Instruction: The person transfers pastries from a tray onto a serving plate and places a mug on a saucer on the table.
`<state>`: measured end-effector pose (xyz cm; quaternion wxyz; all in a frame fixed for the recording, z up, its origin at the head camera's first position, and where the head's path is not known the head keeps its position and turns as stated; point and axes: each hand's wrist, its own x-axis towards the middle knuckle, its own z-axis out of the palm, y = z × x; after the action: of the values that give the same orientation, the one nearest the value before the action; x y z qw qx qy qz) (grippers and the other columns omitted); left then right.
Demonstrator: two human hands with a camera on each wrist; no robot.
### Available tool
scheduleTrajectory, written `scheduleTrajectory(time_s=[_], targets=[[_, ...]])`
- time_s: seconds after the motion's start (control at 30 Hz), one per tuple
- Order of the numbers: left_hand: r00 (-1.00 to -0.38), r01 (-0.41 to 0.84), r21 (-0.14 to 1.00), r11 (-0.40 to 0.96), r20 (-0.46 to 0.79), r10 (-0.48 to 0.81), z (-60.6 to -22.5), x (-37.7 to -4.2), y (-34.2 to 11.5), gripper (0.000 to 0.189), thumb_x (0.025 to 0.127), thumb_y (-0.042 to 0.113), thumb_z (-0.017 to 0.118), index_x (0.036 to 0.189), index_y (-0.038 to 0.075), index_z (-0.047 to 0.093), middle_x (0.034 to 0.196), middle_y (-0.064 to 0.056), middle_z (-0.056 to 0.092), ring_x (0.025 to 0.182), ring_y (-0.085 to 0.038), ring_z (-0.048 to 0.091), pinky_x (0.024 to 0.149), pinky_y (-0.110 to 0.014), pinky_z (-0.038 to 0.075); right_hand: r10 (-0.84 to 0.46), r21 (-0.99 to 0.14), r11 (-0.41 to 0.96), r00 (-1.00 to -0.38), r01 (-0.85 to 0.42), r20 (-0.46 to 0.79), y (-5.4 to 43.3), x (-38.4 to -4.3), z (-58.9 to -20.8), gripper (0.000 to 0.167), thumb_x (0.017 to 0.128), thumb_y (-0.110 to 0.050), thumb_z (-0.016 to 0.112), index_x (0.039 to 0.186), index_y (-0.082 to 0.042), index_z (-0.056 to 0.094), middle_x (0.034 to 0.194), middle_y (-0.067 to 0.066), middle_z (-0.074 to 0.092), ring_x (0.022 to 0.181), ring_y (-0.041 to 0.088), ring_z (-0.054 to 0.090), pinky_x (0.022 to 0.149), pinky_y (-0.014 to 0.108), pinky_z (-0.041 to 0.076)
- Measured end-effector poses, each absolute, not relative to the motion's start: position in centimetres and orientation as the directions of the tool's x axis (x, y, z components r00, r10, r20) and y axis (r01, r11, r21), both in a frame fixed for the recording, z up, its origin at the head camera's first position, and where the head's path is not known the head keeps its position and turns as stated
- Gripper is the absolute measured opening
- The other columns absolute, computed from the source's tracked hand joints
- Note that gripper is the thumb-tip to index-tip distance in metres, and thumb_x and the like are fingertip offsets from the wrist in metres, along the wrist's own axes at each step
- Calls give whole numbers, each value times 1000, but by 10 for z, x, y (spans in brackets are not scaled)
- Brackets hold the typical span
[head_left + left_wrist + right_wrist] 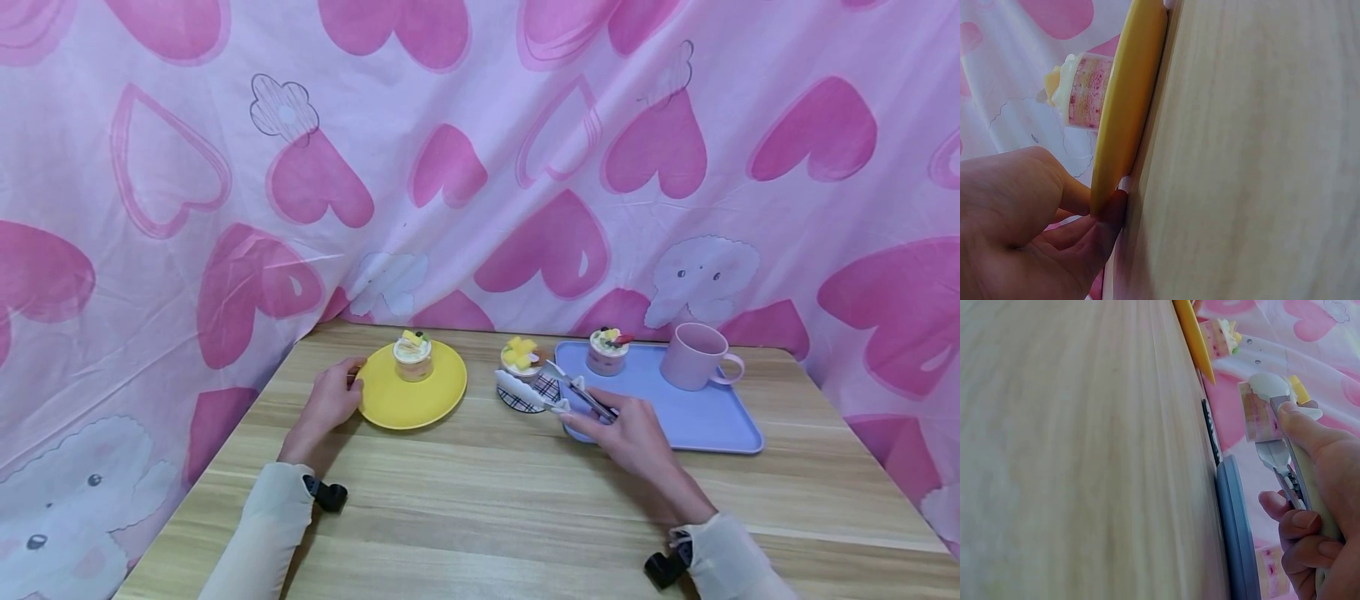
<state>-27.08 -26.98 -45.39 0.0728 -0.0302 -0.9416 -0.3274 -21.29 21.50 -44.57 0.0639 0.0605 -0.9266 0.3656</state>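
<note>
My left hand (pixel 335 400) pinches the near left rim of a yellow plate (pixel 412 404), fingertips under the edge in the left wrist view. On that plate stands a clear dessert cup (pixel 412 358) with layered cake, cream and yellow fruit. My right hand (pixel 630 437) grips a pair of tongs (pixel 1300 465) with pale heads. Between those heads is a second dessert cup (pixel 1260 415), topped with yellow fruit cubes. It hangs above a round plaid coaster (pixel 550 390), with a gap visible in the right wrist view.
A blue tray (pixel 697 425) lies on the right of the wooden table (pixel 465 517). It carries a third dessert cup (pixel 606 354) with a red fruit piece and a pink mug (pixel 693 358). A heart-patterned curtain (pixel 540 242) hangs behind the table.
</note>
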Motion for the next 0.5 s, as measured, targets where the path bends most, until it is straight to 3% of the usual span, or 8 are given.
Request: scheduleTrajectory(time_s=[0.2, 0.4, 0.5], targets=[[-987, 109, 614, 782, 161, 11, -454, -270, -270, 47, 105, 2, 53, 150, -9, 55, 140, -33, 67, 131, -47, 65, 114, -60, 54, -80, -678, 711, -979, -188, 187, 210, -214, -447, 88, 79, -73, 84, 143, -14, 72, 71, 1, 64, 58, 11, 40, 45, 26, 37], [-989, 100, 617, 781, 147, 11, -453, -271, -269, 47, 105, 2, 53, 151, -9, 55, 142, -33, 66, 133, -47, 65, 114, -60, 54, -96, -673, 709, -974, -213, 207, 206, -215, -449, 86, 80, -71, 85, 142, -14, 73, 87, 7, 78, 64, 12, 44, 48, 26, 37], [-991, 87, 621, 779, 131, 6, -451, -270, -269, 47, 105, 2, 53, 151, -9, 54, 144, -33, 64, 135, -47, 63, 116, -60, 53, -104, -668, 712, -973, -217, 206, 205, -215, -450, 86, 80, -71, 85, 143, -14, 72, 83, 7, 78, 65, 13, 44, 49, 26, 35]])
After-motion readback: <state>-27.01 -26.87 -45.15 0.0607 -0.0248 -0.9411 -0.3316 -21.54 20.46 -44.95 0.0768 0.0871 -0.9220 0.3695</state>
